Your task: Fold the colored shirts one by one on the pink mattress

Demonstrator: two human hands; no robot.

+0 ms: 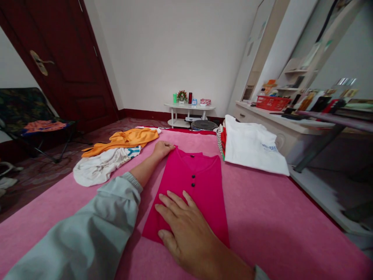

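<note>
A bright pink shirt (204, 202) with two dark buttons lies folded into a flat panel on the pink bed cover (256, 217), its neckline facing away from me. My left hand (163, 149) is closed on the shirt's far left corner, fingers pinching the fabric at the shoulder. Across the lower middle of the shirt, my right hand (186, 223) rests flat, palm down with fingers spread. Part of the near edge is hidden beneath that hand and wrist.
To the right stands a stack of folded clothes with a white shirt (250, 146) on top. Orange clothing (128, 138) and a crumpled white garment (99, 165) lie at the left edge. A small white table (189, 106) is by the wall; a dresser (268, 116) flanks the right side.
</note>
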